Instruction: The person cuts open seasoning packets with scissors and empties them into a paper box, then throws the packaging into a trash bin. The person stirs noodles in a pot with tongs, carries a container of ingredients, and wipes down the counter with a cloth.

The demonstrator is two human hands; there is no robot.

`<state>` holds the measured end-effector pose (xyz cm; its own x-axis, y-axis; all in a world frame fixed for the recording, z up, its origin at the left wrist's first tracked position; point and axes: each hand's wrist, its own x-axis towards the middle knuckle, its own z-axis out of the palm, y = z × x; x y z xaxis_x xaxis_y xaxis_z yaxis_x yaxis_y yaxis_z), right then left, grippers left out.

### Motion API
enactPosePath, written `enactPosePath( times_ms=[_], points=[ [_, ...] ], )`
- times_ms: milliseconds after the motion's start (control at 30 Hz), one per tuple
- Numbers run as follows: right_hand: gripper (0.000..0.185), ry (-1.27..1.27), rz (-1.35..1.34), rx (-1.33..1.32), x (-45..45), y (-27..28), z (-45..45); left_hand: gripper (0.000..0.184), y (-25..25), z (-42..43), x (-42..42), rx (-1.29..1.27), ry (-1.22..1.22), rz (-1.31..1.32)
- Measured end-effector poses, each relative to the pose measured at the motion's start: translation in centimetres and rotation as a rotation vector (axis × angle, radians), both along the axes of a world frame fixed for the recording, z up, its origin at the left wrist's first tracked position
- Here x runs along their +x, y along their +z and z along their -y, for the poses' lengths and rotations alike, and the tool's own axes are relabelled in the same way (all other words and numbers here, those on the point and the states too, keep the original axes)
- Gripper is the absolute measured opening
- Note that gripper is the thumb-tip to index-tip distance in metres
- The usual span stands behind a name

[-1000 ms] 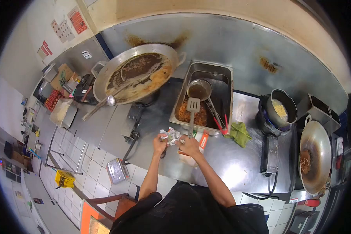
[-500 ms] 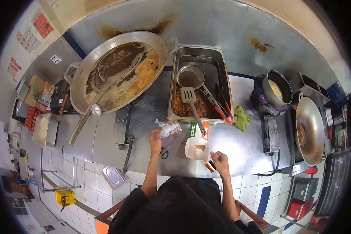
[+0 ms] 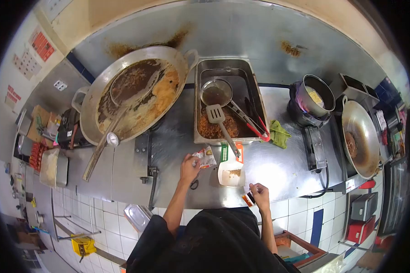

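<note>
My left hand (image 3: pixel 190 169) is closed on the edge of a crumpled clear plastic bag (image 3: pixel 207 157) with some print on it, just above the steel counter. Beneath my left forearm, one handle of the scissors (image 3: pixel 194 184) shows; the rest is hidden. My right hand (image 3: pixel 260 194) pinches a small packet (image 3: pixel 248 199) in orange, black and white at the counter's front edge. Between the hands stands an opened paper carton (image 3: pixel 231 177) with brown crumbs inside and green and orange flaps. A slotted spatula's (image 3: pixel 216 114) handle end reaches over the carton's flaps.
A deep steel tray (image 3: pixel 197 129) holds fried brown bits, a strainer (image 3: pixel 216 93) and red-handled tongs (image 3: pixel 250 123). At left is a big wok (image 3: pixel 87 113) of oil with a long-handled skimmer. Right of the tray lie a green cloth (image 3: pixel 279 134), a pot (image 3: pixel 321 107) and another wok (image 3: pixel 366 132).
My left hand has moved right with the plastic bag, closer to the carton, and its arm now covers more of the scissors. My right hand keeps the packet near the counter edge. The view shifted slightly.
</note>
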<state>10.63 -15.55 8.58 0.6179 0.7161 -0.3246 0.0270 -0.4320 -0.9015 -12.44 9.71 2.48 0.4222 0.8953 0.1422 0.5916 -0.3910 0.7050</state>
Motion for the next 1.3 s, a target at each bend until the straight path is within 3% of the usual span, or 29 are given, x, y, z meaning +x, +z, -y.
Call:
enactPosePath(
  times_ms=[167,233,433,633,767,833,867,933,1167,1233,1300],
  points=[
    [0.032,-0.058,-0.117,-0.013,-1.3,1.9,0.2,0.014,0.2,0.6,3.2,0.082,0.008,-0.011],
    [0.032,-0.063,-0.138,0.001,-1.3,1.8,0.2,0.015,0.3,0.0,5.0,0.158,-0.113,-0.004],
    [0.032,-0.005,0.154,-0.011,-1.5,0.6,-0.9,0.021,1.3,0.4,6.4,0.026,-0.054,0.052],
    [0.032,0.046,0.179,-0.024,-1.4,1.0,-2.2,0.031,5.1,1.2,4.1,0.044,0.136,0.043],
    [0.034,-0.017,-0.018,0.132,-1.3,0.3,-2.3,0.026,4.5,1.6,0.3,0.196,0.267,0.153],
    [0.033,0.013,-0.175,0.157,-0.7,0.5,-2.0,0.028,1.6,2.4,-3.6,-0.063,0.209,-0.011],
    [0.033,0.019,-0.173,0.154,-0.6,0.5,-2.1,0.028,1.4,3.3,-4.2,-0.065,0.215,-0.008],
    [0.026,0.057,-0.324,0.214,-0.8,1.0,-1.9,0.033,1.7,5.7,-5.6,0.003,-0.046,-0.206],
    [0.015,0.163,-0.507,0.27,-2.4,5.3,-4.3,0.04,1.6,8.7,-7.3,-0.007,-0.017,-0.27],
    [0.015,0.172,-0.51,0.289,-3.0,5.5,-5.1,0.041,1.7,8.3,-8.1,-0.129,-0.045,-0.414],
    [0.016,0.192,-0.51,0.318,-3.4,5.4,-5.9,0.041,2.2,8.4,-9.9,-0.262,-0.075,-0.316]
  ],
)
